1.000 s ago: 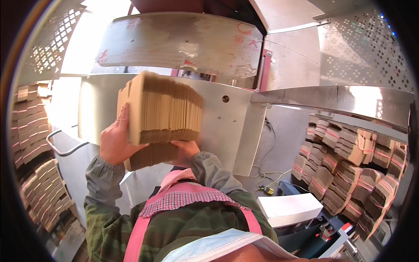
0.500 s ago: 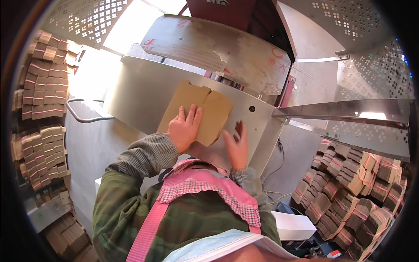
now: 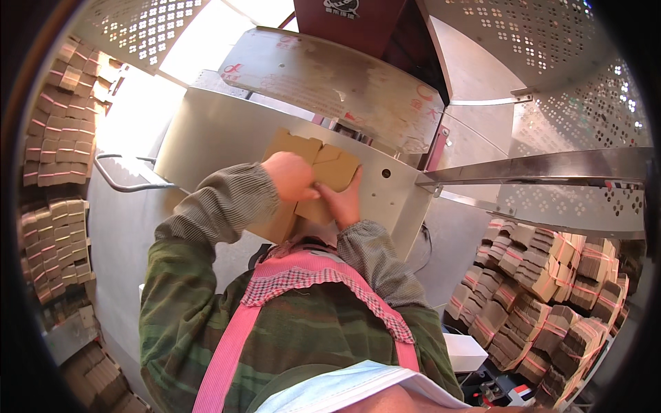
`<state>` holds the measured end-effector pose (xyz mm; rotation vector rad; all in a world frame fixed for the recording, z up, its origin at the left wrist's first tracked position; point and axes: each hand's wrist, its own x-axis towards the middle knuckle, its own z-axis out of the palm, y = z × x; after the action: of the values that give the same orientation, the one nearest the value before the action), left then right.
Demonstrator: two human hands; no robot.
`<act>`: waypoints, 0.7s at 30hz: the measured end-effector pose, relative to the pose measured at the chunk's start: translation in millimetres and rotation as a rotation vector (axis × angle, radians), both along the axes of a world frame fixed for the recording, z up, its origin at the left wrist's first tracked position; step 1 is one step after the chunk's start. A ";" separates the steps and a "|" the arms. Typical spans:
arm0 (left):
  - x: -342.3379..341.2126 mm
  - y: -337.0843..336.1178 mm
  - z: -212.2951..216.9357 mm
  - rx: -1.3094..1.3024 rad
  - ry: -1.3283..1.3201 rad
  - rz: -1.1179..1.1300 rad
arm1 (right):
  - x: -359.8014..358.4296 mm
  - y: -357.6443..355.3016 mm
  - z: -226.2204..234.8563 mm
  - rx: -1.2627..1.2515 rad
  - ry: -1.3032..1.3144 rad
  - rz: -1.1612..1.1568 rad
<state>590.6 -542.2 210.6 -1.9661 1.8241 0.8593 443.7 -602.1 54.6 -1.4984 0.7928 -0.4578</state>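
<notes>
Brown cardboard lies on the metal desk, at 12 o'clock from the pink apron. The right hand has fingers clamped on its 4 o'clock edge, thumb on top. The left hand is over its middle, fingers curled; whether they grip it, I cannot tell. Tied bundles are stacked at 4 o'clock.

Banded brown bundles crowd the lower right, near a white box. A perforated panel stands farther up, and a bent bar, probably metal, shows at left.
</notes>
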 end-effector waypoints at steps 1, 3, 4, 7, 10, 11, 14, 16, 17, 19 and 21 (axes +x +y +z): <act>-7.5 -22.1 7.0 0.058 0.010 -0.009 | -1.9 -2.7 -20.4 -0.064 -0.008 0.078; -28.7 -59.3 -6.9 -0.230 0.126 -0.056 | -10.4 -2.9 -43.1 -0.035 0.005 0.160; -47.6 -82.6 -1.4 -0.279 0.142 -0.083 | -18.8 -2.7 -49.8 0.015 0.016 0.189; -82.7 -134.2 -19.2 -0.346 0.304 -0.080 | -63.1 1.4 -53.1 0.172 0.137 0.342; -92.3 -164.3 -72.4 -0.276 0.426 -0.096 | -120.3 -10.2 -52.6 0.294 0.339 0.384; -95.1 -171.9 -94.5 -0.249 0.462 -0.106 | -143.5 -16.4 -53.7 0.337 0.414 0.350; -98.0 -180.6 -128.7 -0.165 0.482 -0.103 | -200.7 -35.9 -54.1 0.441 0.595 0.181; -94.9 -183.9 -137.3 -0.182 0.524 -0.070 | -229.2 -51.0 -54.1 0.456 0.678 0.109; -89.2 -188.1 -134.7 -0.216 0.569 -0.061 | -236.6 -58.3 -54.4 0.469 0.704 0.074; -84.7 -194.2 -143.5 -0.234 0.624 -0.043 | -246.7 -68.2 -59.8 0.496 0.747 0.027; -85.4 -200.5 -159.6 -0.206 0.642 -0.010 | -252.5 -75.4 -60.6 0.532 0.800 0.003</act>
<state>505.2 -742.7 51.0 -1.9324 2.3377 1.4813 191.2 -677.6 -5.9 -1.1502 1.4004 0.3809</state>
